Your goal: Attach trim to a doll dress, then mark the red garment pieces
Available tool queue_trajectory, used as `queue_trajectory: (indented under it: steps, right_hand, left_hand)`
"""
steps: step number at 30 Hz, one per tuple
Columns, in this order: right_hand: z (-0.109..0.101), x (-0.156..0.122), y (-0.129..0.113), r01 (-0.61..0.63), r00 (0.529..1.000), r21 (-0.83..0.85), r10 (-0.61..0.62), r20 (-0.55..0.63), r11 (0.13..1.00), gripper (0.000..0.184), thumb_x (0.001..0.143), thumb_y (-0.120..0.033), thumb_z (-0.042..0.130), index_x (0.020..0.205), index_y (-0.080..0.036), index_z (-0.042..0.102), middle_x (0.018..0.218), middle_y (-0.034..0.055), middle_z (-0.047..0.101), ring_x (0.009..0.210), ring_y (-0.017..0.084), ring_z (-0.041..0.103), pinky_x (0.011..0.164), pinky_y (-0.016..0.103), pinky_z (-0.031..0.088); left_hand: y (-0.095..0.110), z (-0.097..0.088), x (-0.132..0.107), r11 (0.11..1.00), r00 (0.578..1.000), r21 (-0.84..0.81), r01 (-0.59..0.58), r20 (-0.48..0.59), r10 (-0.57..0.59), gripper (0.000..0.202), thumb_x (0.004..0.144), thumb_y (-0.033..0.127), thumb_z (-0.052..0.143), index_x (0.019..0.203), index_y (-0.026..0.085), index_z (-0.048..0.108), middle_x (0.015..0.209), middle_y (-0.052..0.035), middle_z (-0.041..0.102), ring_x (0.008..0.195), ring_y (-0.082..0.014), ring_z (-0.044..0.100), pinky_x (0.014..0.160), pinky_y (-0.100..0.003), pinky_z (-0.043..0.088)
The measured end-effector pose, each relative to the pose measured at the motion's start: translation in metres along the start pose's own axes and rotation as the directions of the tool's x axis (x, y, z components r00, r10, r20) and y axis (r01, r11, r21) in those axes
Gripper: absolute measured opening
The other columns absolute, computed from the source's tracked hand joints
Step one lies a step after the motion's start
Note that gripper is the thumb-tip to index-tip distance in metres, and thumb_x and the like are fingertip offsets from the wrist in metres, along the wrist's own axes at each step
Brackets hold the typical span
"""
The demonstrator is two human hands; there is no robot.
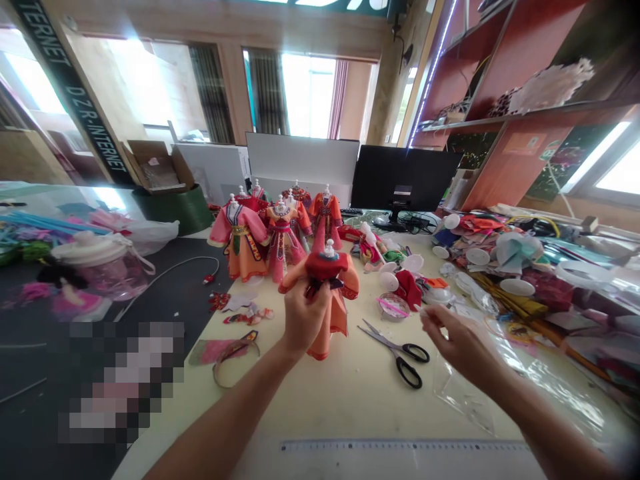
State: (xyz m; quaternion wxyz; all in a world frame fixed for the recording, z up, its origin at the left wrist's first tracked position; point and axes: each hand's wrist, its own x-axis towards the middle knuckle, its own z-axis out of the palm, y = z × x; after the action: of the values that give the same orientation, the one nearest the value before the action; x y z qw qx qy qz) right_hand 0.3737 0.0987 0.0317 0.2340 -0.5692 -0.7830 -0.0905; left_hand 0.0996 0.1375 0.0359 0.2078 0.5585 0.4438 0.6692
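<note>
My left hand is closed around the waist of a small headless doll mannequin in a red and orange costume, held upright above the pale yellow table. My right hand hovers to the right of it with fingers pinched together; whatever it holds is too small to make out. Black-handled scissors lie on the table between my hands. Several dressed doll mannequins in pink, orange and red stand in a group behind the held one.
A ruler lies along the near table edge. Fabric scraps, white doll stands and plastic bags are piled at the right. A black monitor stands at the back. A plastic jar sits on the dark mat at left.
</note>
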Motion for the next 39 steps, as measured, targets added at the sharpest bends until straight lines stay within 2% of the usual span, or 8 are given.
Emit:
queue_trajectory:
  steps: [3,4,6,9,14,23,31,39]
  right_hand:
    - [-0.006,0.008,-0.056,0.236,0.943,0.12,-0.198,-0.267,0.964,0.016,0.09,-0.028,0.045,0.089,-0.02,0.058,0.063,-0.0002,0.063,0.051,0.012,0.056,0.053,0.024,0.041]
    - [-0.006,0.012,-0.073,0.279,0.925,0.136,-0.228,-0.305,0.951,0.014,0.089,-0.026,0.046,0.09,-0.019,0.059,0.064,0.0002,0.064,0.053,0.012,0.057,0.054,0.024,0.041]
    - [-0.002,0.022,-0.101,0.309,0.899,0.156,-0.234,-0.37,0.938,0.015,0.09,-0.022,0.046,0.086,-0.018,0.06,0.061,-0.0004,0.063,0.05,0.01,0.055,0.051,0.023,0.039]
    - [0.01,0.037,-0.123,0.293,0.881,0.174,-0.195,-0.431,0.94,0.016,0.089,-0.021,0.047,0.083,-0.018,0.061,0.058,-0.0011,0.062,0.049,0.01,0.054,0.05,0.023,0.037]
    - [0.026,0.048,-0.13,0.213,0.864,0.165,-0.107,-0.492,0.963,0.016,0.089,-0.023,0.049,0.08,-0.017,0.061,0.058,-0.0008,0.062,0.05,0.01,0.054,0.05,0.024,0.035]
    - [0.022,0.056,-0.137,0.224,0.83,0.069,-0.153,-0.536,0.972,0.023,0.088,-0.018,0.048,0.068,-0.018,0.057,0.052,-0.002,0.056,0.046,0.01,0.048,0.048,0.025,0.029]
    - [0.016,0.058,-0.15,0.146,0.851,0.023,-0.114,-0.512,0.989,0.028,0.087,-0.017,0.044,0.059,-0.018,0.05,0.047,-0.003,0.049,0.041,0.009,0.041,0.046,0.026,0.022]
    - [0.02,0.062,-0.155,0.126,0.85,0.021,-0.097,-0.518,0.992,0.025,0.084,-0.016,0.044,0.06,-0.017,0.052,0.046,-0.0026,0.05,0.039,0.009,0.04,0.044,0.026,0.02]
  left_hand:
    - [0.0,0.001,-0.001,1.0,1.0,-0.022,0.0,-0.023,0.0,0.015,0.073,0.022,0.064,0.063,0.018,0.053,0.055,0.0036,0.05,0.052,-0.0104,0.046,0.054,-0.023,0.04]
    - [0.001,0.002,-0.002,1.0,1.0,-0.025,0.0,-0.029,-0.001,0.016,0.072,0.021,0.064,0.061,0.018,0.052,0.055,0.0036,0.05,0.053,-0.0106,0.046,0.054,-0.023,0.04]
    - [0.002,0.002,-0.003,1.0,1.0,-0.027,0.0,-0.03,-0.001,0.016,0.072,0.02,0.065,0.062,0.018,0.053,0.055,0.0034,0.051,0.054,-0.011,0.047,0.055,-0.024,0.041]
    - [0.006,0.001,-0.003,1.0,1.0,-0.028,-0.006,-0.013,0.006,0.014,0.072,0.019,0.064,0.062,0.019,0.053,0.055,0.0034,0.051,0.054,-0.0117,0.048,0.057,-0.025,0.043]
    - [0.009,0.002,-0.004,1.0,1.0,-0.008,0.019,-0.022,-0.019,0.023,0.07,0.018,0.064,0.055,0.02,0.047,0.05,0.0051,0.044,0.049,-0.0103,0.043,0.051,-0.024,0.04]
    - [0.009,0.004,-0.006,0.999,1.0,0.022,-0.028,0.004,0.028,0.021,0.071,0.019,0.062,0.057,0.019,0.046,0.05,0.005,0.045,0.048,-0.0098,0.042,0.049,-0.024,0.038]
    - [0.004,0.004,-0.006,0.979,0.985,0.115,-0.167,-0.011,0.17,0.014,0.073,0.02,0.059,0.063,0.018,0.049,0.053,0.0035,0.047,0.05,-0.0104,0.044,0.048,-0.023,0.038]
    - [-0.006,0.004,-0.007,0.971,0.982,0.152,-0.182,-0.011,0.186,0.014,0.074,0.02,0.058,0.064,0.019,0.048,0.052,0.0038,0.046,0.048,-0.0101,0.041,0.046,-0.023,0.036]
